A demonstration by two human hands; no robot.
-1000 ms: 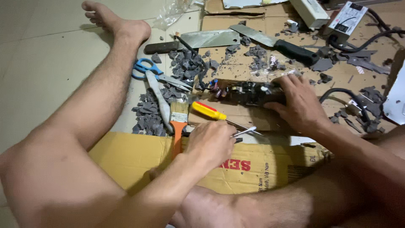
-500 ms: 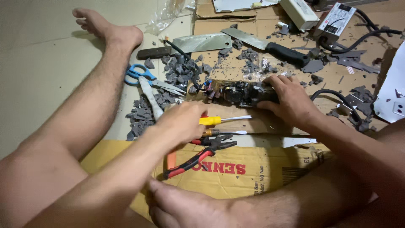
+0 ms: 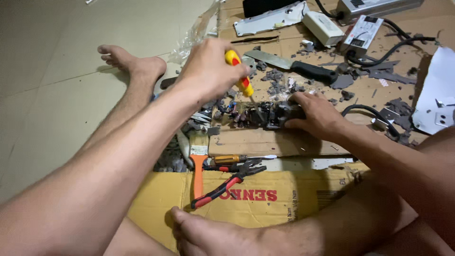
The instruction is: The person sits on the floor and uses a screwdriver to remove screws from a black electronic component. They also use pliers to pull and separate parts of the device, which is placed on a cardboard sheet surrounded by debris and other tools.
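My left hand (image 3: 208,71) is covering most of the yellow-and-red screwdriver (image 3: 239,76), its tip blurring into the dark circuit block (image 3: 265,114). My right hand (image 3: 315,114) is hiding that block's far end. My forearm is masking the scissors. The picture's edge is cropping the white sheet (image 3: 438,95) and the grey power supply (image 3: 374,5).

Pliers (image 3: 226,182) on cardboard (image 3: 265,142), before circuit board (image 3: 258,114)

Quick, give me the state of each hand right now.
Left hand: closed on a yellow-and-red screwdriver, tip down at the circuit board.
Right hand: gripping the circuit board, pressing it onto the cardboard.
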